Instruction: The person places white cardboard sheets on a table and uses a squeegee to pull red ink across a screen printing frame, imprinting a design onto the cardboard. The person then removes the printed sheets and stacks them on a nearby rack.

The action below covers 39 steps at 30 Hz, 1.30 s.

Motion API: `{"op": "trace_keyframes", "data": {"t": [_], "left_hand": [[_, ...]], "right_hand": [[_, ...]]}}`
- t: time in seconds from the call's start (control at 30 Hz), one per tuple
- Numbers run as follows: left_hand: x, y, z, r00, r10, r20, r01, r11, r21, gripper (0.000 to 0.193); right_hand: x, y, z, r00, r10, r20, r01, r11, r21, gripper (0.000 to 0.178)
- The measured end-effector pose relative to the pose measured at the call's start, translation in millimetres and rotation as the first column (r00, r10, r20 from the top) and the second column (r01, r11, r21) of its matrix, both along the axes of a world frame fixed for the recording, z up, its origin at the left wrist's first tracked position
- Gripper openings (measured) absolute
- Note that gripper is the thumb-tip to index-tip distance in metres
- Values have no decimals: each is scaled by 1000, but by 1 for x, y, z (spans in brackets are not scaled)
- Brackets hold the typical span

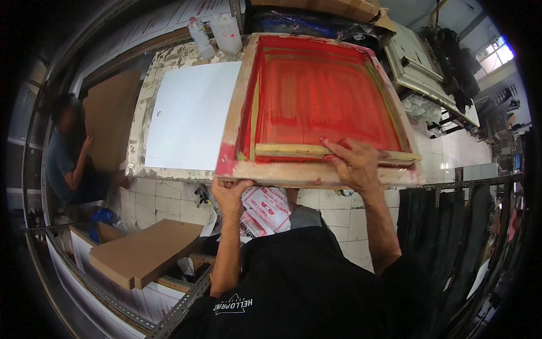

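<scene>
- The person's left hand grips the near edge of a wooden screen-printing frame at its near-left corner, fingers curled under the wood and thumb against the front face.
- The right hand lies on top of the near edge of the frame, palm down; its fingers are spread and stretch over a wooden squeegee that rests along the inner near side of the frame. The fingertips are stained red.
- The frame's mesh is coated in red ink, streaked lighter in places; the near-left corner of the wood is smeared red as well.
- The frame sits over the right part of a worn, paint-chipped desk, its near edge overhanging toward the person.
- Just to the left of the frame, a blank white sheet lies flat on the desk, its right edge tucked under the frame.
- Two translucent plastic bottles stand at the far edge of the desk.
- Below the desk, printed white sheets with red marks lie on the tiled floor.
- To the lower left, a stack of brown cardboard sheets rests on a metal rack.
- At far left, another person sits beside a large brown board.
</scene>
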<state>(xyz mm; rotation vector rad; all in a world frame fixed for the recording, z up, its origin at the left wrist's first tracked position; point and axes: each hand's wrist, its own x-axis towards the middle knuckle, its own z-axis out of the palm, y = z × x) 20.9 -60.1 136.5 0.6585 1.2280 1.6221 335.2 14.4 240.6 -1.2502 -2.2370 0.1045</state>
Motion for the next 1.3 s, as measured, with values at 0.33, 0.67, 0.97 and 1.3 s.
{"op": "trace_keyframes", "data": {"t": [0.33,0.67,0.97,1.3], "left_hand": [[-12,-28,-136,671,-1,-742,-95,992,-88,90],[-12,-36,-132,661,-66,-747,-107,978,-181,86],[-14,-42,-143,679,-41,-733,-158,967,-200,73],[-12,-36,-122,720,-89,-688,-167,940,-296,73]], "right_hand": [[-10,-3,-159,957,-22,288,135,916,-378,73],[-6,178,-188,963,-147,225,162,986,-48,72],[4,389,-204,974,-127,188,108,988,110,78],[14,527,-181,975,100,198,-101,995,-5,63]]}}
